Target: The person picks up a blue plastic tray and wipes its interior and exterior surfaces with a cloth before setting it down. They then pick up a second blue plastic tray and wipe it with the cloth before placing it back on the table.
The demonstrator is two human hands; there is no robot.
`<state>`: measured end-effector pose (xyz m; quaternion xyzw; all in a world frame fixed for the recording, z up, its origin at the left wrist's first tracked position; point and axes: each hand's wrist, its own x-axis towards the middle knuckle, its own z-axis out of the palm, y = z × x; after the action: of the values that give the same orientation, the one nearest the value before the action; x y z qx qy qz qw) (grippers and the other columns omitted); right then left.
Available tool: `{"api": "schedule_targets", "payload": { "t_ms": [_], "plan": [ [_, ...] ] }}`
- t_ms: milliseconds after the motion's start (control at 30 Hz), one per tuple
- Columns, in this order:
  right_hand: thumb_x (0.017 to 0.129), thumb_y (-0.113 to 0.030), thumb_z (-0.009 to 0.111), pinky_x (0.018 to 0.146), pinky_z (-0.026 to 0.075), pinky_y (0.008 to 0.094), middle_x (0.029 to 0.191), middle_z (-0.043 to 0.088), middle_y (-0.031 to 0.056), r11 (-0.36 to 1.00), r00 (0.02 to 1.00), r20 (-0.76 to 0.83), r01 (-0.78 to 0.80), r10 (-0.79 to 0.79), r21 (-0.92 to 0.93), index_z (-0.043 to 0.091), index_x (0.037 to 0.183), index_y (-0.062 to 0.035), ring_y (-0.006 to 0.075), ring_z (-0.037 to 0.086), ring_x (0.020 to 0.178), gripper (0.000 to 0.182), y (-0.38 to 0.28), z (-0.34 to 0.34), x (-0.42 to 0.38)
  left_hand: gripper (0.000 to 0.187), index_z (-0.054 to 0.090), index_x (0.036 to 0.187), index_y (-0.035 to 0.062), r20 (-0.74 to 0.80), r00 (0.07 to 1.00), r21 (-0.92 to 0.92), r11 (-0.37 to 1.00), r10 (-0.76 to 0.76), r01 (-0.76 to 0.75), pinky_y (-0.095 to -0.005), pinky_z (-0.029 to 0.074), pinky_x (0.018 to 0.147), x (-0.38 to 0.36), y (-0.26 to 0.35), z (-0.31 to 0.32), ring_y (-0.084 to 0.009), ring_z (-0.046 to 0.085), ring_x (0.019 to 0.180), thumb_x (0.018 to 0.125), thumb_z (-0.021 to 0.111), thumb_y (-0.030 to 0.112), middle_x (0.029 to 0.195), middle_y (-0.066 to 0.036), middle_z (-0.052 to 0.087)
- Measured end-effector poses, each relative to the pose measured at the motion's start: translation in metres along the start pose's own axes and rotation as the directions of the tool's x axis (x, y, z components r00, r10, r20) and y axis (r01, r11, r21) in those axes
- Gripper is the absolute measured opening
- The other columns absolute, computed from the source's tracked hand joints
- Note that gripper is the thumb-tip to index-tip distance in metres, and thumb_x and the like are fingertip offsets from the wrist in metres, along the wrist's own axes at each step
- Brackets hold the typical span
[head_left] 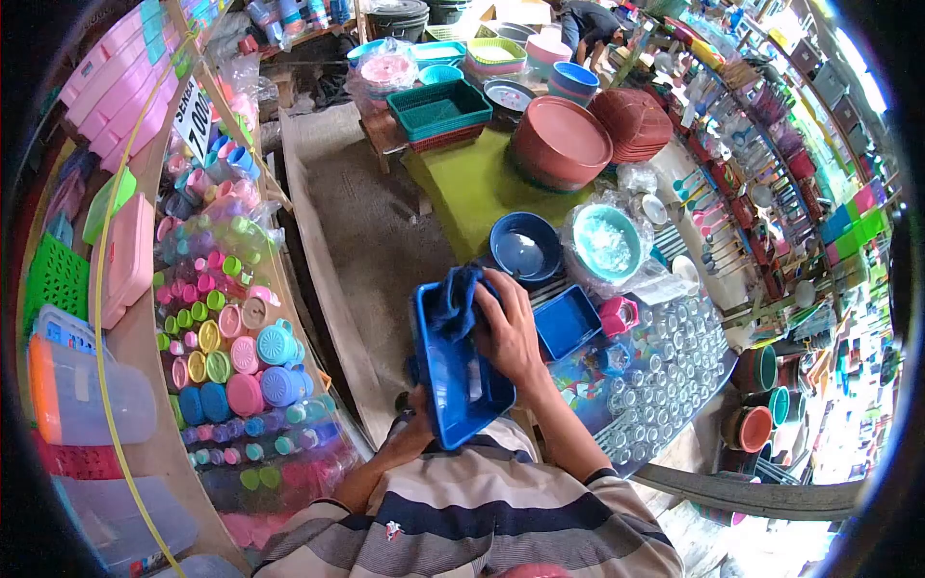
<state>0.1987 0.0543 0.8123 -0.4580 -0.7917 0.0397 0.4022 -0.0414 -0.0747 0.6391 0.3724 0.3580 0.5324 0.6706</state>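
A blue rectangular plastic tray (445, 393) is tilted up in front of my chest. My left hand (417, 424) grips its near left side from below, with the fingers mostly hidden behind it. Pressed against the tray's far end is a dark blue cloth (455, 301), bunched under the curled fingers of my right hand (508, 328). Just right of that hand, a similar blue tray (568, 323) lies on the table beside a round blue basin (525, 248).
Many glass jars (665, 376) cover the table on my right. Red basins (562, 144) and green baskets (440, 108) stand farther back. To my left, a shelf holds colourful lidded bottles (246, 352), with a yellow cord (99, 318) hanging before it. A person (590, 27) bends over at the back.
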Motion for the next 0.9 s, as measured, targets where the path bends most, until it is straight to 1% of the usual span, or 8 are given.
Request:
{"api": "schedule_targets", "payload": {
  "t_ms": [167,233,500,567,633,700,833,900],
  "plan": [
    [0.081,0.003,0.071,0.113,0.047,0.0517,0.149,0.055,0.0208,0.987,0.987,-0.028,-0.155,0.156,0.046,0.061,0.144,-0.0050,0.0452,0.056,0.132,0.063,0.009,0.012,-0.020,0.114,0.036,0.164,0.0046,0.011,0.999,0.044,0.998,0.050,-0.051,-0.0430,0.041,0.117,-0.004,0.004,0.004,-0.0272,0.053,0.137,0.084,0.071,0.077,0.150,-0.014,0.052],
    [0.083,0.000,0.072,0.113,0.047,0.0517,0.149,0.054,0.0216,0.997,0.990,0.137,-0.023,0.032,-0.067,0.060,0.144,-0.0042,0.0455,0.055,0.131,0.063,-0.008,0.016,-0.040,0.115,0.034,0.165,0.0046,0.023,0.998,0.063,0.996,0.062,-0.063,-0.0434,0.040,0.117,-0.004,0.004,0.006,-0.0277,0.052,0.138,0.084,0.071,0.077,0.151,-0.014,0.051],
    [0.095,-0.011,0.068,0.105,0.051,0.0482,0.120,0.062,0.0226,0.840,0.840,0.457,-0.455,0.293,0.297,0.060,0.138,0.0014,0.0462,0.062,0.109,0.046,-0.028,0.030,-0.101,0.120,0.030,0.168,0.0050,0.099,0.990,0.132,0.985,0.101,-0.113,-0.0447,0.037,0.120,0.002,0.011,0.013,-0.0298,0.048,0.143,0.083,0.072,0.078,0.156,-0.016,0.047],
    [0.099,-0.013,0.061,0.103,0.052,0.0418,0.114,0.069,0.0156,0.795,0.782,0.563,-0.509,0.266,0.331,0.062,0.134,0.0037,0.0365,0.068,0.105,0.039,-0.013,0.023,-0.102,0.121,0.029,0.169,0.0051,0.126,0.987,0.148,0.981,0.104,-0.122,-0.0451,0.036,0.121,0.047,0.021,0.044,-0.0304,0.047,0.145,0.083,0.072,0.078,0.157,-0.016,0.046],
    [0.101,-0.015,0.057,0.103,0.052,0.0370,0.121,0.073,0.0095,0.132,0.547,0.773,-0.834,0.320,0.536,0.063,0.136,0.0013,0.0238,0.069,0.111,0.039,-0.016,0.008,-0.096,0.121,0.028,0.169,0.0051,0.138,0.985,0.153,0.980,0.104,-0.125,-0.0452,0.036,0.122,0.057,0.026,0.046,-0.0306,0.046,0.145,0.083,0.072,0.078,0.158,-0.017,0.045],
    [0.101,-0.034,0.060,0.108,0.051,0.0379,0.131,0.071,0.0080,-0.352,0.481,0.807,-0.731,0.341,0.585,0.056,0.149,-0.0041,0.0195,0.067,0.119,0.056,-0.015,0.004,-0.094,0.129,0.022,0.171,0.0033,0.240,0.921,0.462,0.799,0.306,-0.385,-0.0508,0.031,0.125,0.084,0.033,0.049,-0.0381,0.038,0.152,0.081,0.073,0.079,0.164,-0.023,0.035],
    [0.099,-0.045,0.067,0.112,0.052,0.0457,0.141,0.067,0.0127,-0.504,0.400,0.735,-0.542,0.548,0.672,0.050,0.152,-0.0011,0.0271,0.068,0.124,0.071,-0.021,-0.020,-0.075,0.135,0.022,0.172,0.0070,0.291,0.930,0.648,0.669,0.224,-0.364,-0.0573,0.035,0.121,0.083,0.032,0.049,-0.0506,0.038,0.148,0.072,0.081,0.076,0.159,-0.035,0.031],
    [0.097,-0.043,0.072,0.112,0.052,0.0461,0.142,0.066,0.0138,-0.366,0.645,0.609,-0.486,0.462,0.793,0.051,0.152,-0.0011,0.0268,0.068,0.125,0.072,-0.007,-0.015,-0.077,0.136,0.020,0.173,0.0096,0.284,0.936,0.701,0.620,0.208,-0.351,-0.0586,0.036,0.120,0.081,0.032,0.056,-0.0531,0.039,0.147,0.070,0.084,0.073,0.158,-0.037,0.031]
  ]
}}
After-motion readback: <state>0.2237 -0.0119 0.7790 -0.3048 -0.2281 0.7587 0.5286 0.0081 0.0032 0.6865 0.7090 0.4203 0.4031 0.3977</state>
